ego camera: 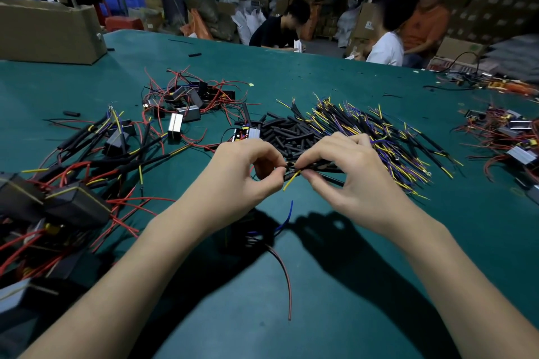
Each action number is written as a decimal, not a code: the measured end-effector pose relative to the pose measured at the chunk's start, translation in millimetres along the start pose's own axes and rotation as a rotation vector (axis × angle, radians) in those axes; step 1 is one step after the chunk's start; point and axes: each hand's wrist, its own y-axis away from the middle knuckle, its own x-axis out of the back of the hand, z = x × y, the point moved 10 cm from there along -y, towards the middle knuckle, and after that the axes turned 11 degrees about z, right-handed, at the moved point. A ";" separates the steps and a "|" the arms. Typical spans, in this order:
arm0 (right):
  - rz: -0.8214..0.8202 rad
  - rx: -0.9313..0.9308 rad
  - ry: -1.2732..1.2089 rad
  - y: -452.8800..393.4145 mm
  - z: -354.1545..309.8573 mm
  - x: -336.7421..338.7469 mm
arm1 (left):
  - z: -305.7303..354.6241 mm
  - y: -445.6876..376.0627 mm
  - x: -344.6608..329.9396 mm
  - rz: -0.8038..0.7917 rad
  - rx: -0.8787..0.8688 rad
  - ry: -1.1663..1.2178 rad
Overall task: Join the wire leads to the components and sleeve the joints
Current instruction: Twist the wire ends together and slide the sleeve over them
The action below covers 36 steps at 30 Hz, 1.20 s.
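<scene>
Your left hand (248,166) and right hand (344,166) meet above the green desk (364,285), each pinching one end of a black sleeve (287,175) with a yellow lead (291,179) poking out of it; holding both ends this close probably lets you steady the tube while feeding the wire through. A component (248,237) with blue and red wires lies in shadow just below your hands, near enough to join next (its body is too dark to make out). The sleeve pile (288,132) and the bundle of yellow and purple leads (388,137) sit right behind your hands, within easy reach. No readable label or writing shows anywhere.
</scene>
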 end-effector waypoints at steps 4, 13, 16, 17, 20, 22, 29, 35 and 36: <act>0.037 0.002 -0.043 0.4 -0.7 3.4 | 0.1 -0.7 0.8 -0.008 -0.026 -0.012; 0.058 0.000 -0.069 -1.2 1.0 6.4 | 0.3 -0.9 0.0 -0.044 -0.079 -0.001; 0.070 -0.001 -0.068 -1.7 2.3 8.1 | -7.2 1.2 -4.6 -0.008 0.032 0.085; 0.072 0.000 -0.064 -1.6 2.9 8.7 | -10.7 2.1 -7.6 -0.011 0.076 0.117; 0.064 0.015 -0.036 -1.1 4.5 8.5 | -24.2 5.5 -20.8 -0.117 0.233 0.235; 0.040 0.021 -0.028 -0.3 5.2 4.6 | -30.9 7.9 -24.3 -0.175 0.304 0.302; 0.016 0.025 -0.004 2.0 7.6 -1.4 | -36.2 9.5 -20.2 -0.195 0.393 0.399; -0.004 0.011 -0.039 3.2 5.8 -5.6 | -33.3 7.7 -16.8 -0.229 0.313 0.245; -0.003 0.011 -0.040 3.3 5.6 -5.6 | -32.2 7.7 -17.3 -0.237 0.299 0.238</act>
